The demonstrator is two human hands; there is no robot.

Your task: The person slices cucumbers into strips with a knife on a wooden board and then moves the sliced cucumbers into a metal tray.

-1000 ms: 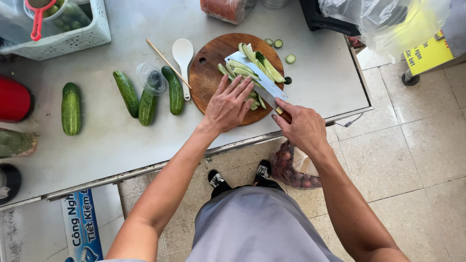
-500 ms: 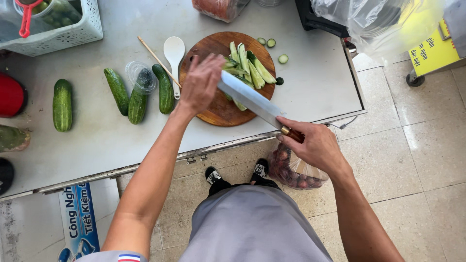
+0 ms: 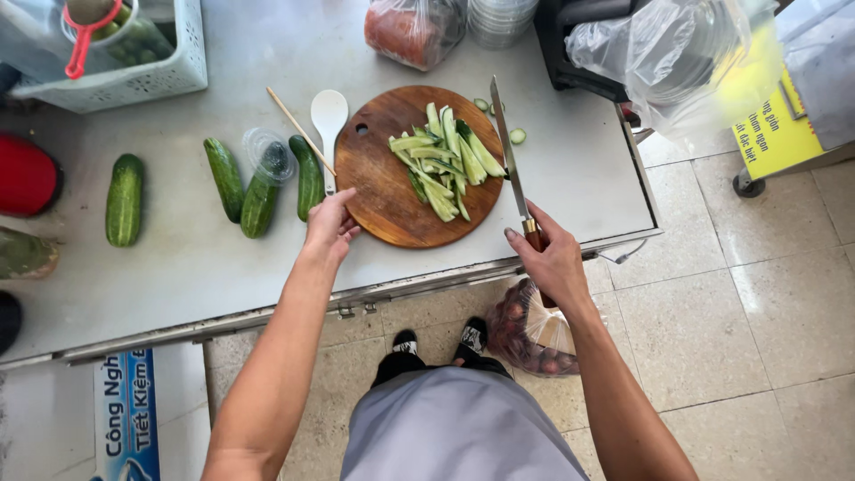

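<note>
My right hand (image 3: 550,260) grips the wooden handle of a long knife (image 3: 508,147), its blade lying along the right edge of a round wooden cutting board (image 3: 383,191). A pile of cucumber strips (image 3: 443,163) lies on the board's right half. My left hand (image 3: 330,223) rests at the board's left rim, fingers curled loosely and holding nothing, close to a whole cucumber (image 3: 309,175). Two more cucumbers (image 3: 224,176) (image 3: 260,203) lie just left of that one.
A white spoon (image 3: 328,120) and a chopstick (image 3: 298,129) lie left of the board. A clear plastic lid (image 3: 266,153), a lone cucumber (image 3: 124,198), a white basket (image 3: 134,78), a red object (image 3: 25,175) and bagged goods (image 3: 411,28) share the metal table (image 3: 570,169). Below hangs a bag (image 3: 530,334).
My left hand left the cucumber strips and moved to the board's left edge. The knife swung from lying across the board to its right edge.
</note>
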